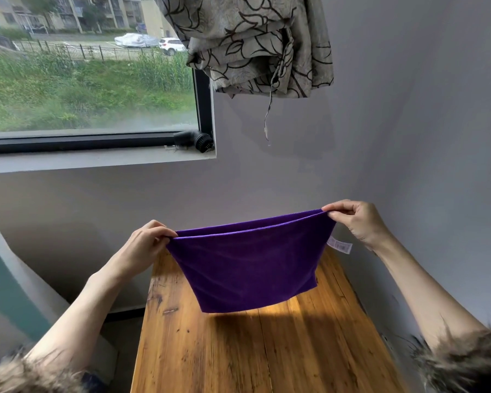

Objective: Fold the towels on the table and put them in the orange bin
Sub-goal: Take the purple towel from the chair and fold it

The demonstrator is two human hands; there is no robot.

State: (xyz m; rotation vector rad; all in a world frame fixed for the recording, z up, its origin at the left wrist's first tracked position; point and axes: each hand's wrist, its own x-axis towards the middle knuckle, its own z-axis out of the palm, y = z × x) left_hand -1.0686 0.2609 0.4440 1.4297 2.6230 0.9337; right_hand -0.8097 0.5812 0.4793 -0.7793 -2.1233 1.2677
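Purple towel doubled, held above the table's far edge, left hand and right hand fingers pinching top corners; layers likely sliding apart if either pinch loosens.

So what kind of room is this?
Probably a room in a home: a wooden table against a grey wall, a tied-up patterned curtain, and a window facing parked cars and apartment blocks.

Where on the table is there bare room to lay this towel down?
The wooden table shows bare from its far edge by the wall to the near edge of the frame; nothing lies on it. The purple towel hangs clear above the far end, held by the left hand and right hand. No crowded spot shows.
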